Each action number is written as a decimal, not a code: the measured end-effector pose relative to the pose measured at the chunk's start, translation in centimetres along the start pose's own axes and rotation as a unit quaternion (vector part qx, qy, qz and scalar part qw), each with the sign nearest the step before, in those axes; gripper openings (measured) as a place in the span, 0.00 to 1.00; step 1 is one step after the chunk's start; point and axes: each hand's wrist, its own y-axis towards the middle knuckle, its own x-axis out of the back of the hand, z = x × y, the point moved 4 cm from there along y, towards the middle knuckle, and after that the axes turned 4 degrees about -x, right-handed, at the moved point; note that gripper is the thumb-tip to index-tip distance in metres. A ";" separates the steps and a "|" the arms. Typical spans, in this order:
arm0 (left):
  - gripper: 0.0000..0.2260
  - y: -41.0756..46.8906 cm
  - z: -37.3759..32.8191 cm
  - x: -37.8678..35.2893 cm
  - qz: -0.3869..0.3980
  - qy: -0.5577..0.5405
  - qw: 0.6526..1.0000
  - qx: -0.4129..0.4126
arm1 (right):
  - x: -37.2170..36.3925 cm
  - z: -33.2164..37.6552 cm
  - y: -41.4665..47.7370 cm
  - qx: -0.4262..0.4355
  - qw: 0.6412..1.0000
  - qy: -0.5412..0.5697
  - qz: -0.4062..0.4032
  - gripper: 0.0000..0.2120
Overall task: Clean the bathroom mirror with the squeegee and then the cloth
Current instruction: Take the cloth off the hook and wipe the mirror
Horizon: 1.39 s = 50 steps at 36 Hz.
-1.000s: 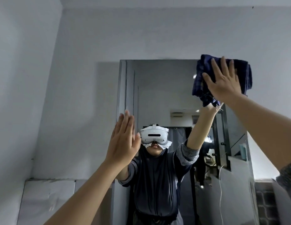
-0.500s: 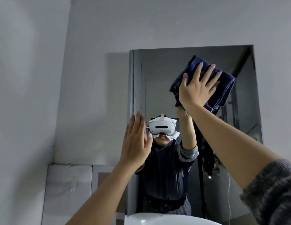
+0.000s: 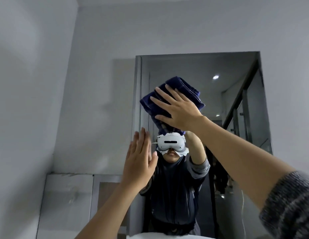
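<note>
A frameless bathroom mirror (image 3: 236, 100) hangs on the grey wall ahead. My right hand (image 3: 177, 109) lies flat with spread fingers on a folded dark blue cloth (image 3: 186, 91), pressing it against the upper left part of the glass. My left hand (image 3: 139, 163) is held up flat, fingers together and empty, at the mirror's left edge, lower than the cloth. Whether it touches the glass is unclear. No squeegee is in view. The mirror reflects a person with a white headset and raised arms.
A white basin rim (image 3: 167, 236) shows at the bottom edge below the mirror. Pale wall tiles (image 3: 67, 204) cover the lower left wall. Bare grey wall surrounds the mirror on the left, top and right.
My right hand has swept the cloth from the mirror's upper right to its upper left and slightly down. My left hand stayed raised at the left edge. The view has tilted down.
</note>
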 end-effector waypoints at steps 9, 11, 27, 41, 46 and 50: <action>0.29 0.0 0.4 -0.3 0.008 -0.009 1.000 -0.001 | 1.1 -8.7 -4.7 -0.204 0.978 0.026 0.010 0.31; 0.29 -0.1 0.2 0.1 0.004 -0.017 1.000 -0.007 | 1.0 -10.1 -5.9 -0.277 0.959 0.056 0.003 0.31; 0.31 -3.4 -0.4 0.8 0.065 -0.021 0.996 -0.062 | -1.8 -3.8 -11.2 -0.626 0.752 0.184 -0.091 0.31; 0.31 -4.4 -1.2 0.6 0.044 -0.040 0.998 -0.013 | -1.4 4.5 -1.1 -0.252 0.960 0.122 -0.012 0.30; 0.29 -6.1 -1.3 0.2 0.059 -0.022 0.998 -0.003 | -1.4 5.9 -1.3 -0.049 0.998 0.031 0.023 0.28; 0.29 -7.2 -1.3 -0.3 0.059 0.005 0.998 0.002 | -1.4 4.6 -3.4 0.024 0.999 -0.016 0.042 0.29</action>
